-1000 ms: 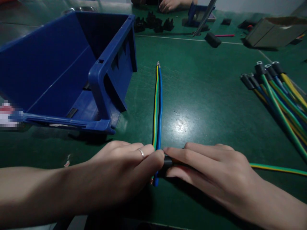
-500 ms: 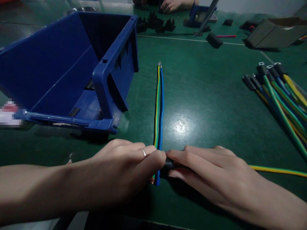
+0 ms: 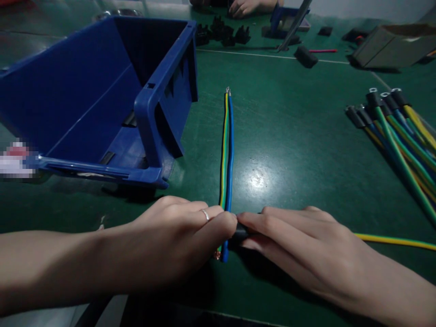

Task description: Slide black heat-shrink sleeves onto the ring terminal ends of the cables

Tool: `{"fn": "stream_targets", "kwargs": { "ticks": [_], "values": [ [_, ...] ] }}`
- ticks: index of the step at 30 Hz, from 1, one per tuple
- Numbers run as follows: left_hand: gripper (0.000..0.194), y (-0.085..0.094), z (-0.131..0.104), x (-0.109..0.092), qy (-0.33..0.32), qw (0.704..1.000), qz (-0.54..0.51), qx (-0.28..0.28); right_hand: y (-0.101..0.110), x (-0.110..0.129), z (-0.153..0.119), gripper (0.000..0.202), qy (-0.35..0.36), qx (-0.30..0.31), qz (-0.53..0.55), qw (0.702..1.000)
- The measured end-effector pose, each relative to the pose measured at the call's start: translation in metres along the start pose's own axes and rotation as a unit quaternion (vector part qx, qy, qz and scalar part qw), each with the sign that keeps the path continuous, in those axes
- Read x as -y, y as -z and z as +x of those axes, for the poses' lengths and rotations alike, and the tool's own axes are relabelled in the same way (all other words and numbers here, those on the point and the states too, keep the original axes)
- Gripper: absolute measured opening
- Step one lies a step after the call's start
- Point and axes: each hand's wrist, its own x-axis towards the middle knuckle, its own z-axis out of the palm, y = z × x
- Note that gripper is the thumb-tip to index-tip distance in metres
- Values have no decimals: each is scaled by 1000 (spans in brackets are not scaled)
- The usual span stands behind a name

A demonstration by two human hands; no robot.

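Observation:
A short black sleeve point(image 3: 241, 231) shows between my hands at the near side of the table. My left hand point(image 3: 194, 231), wearing a ring, is closed, its thumb and forefinger at the sleeve's left end; the tip inside is hidden. My right hand point(image 3: 299, 240) pinches the sleeve's other end. From under that hand a yellow-green wire point(image 3: 391, 240) runs off to the right. Passing beneath my left fingers, another yellow-green wire point(image 3: 224, 159) and a blue wire point(image 3: 230, 159) lie side by side, with metal terminals at their far ends. Bare copper strands point(image 3: 217, 255) show at the near end.
A big blue bin point(image 3: 145, 104) stands at the left, with black pieces inside. Sleeved wires with ring terminals lie bundled point(image 3: 402, 122) at the right. Farther back are a cardboard box point(image 3: 391, 47), a black block point(image 3: 305, 56), black parts point(image 3: 221, 32) and another person's hand point(image 3: 243, 7).
Both hands keep nearly the same hold on the black sleeve. The whole view has shifted very slightly; a little more of the sleeve may show between the fingers.

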Motion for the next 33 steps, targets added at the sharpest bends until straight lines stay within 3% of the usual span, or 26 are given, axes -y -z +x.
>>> {"fn": "stream_targets", "kwargs": {
  "ticks": [7,15,21,26,29,33],
  "values": [
    [46,3,5,-1,21,999,-32,18,-1,1,1,38,9,-20,-24,999],
    [46,3,1,-3,-15,1000,7,-2,1,4,3,43,-4,-7,-15,1000],
    [33,2,-1,0,2,1000,-10,24,-4,4,3,41,-7,-17,-10,1000],
    [18,-5,-9,6,-13,999,-17,-26,-8,2,0,38,-18,-49,-21,998],
    [22,-5,-11,8,-3,998,-14,-60,-7,0,-2,31,-35,-63,-24,997],
    [28,-1,-12,12,2,997,-55,-55,-1,0,-3,28,-52,-71,-26,996]
  ]
}}
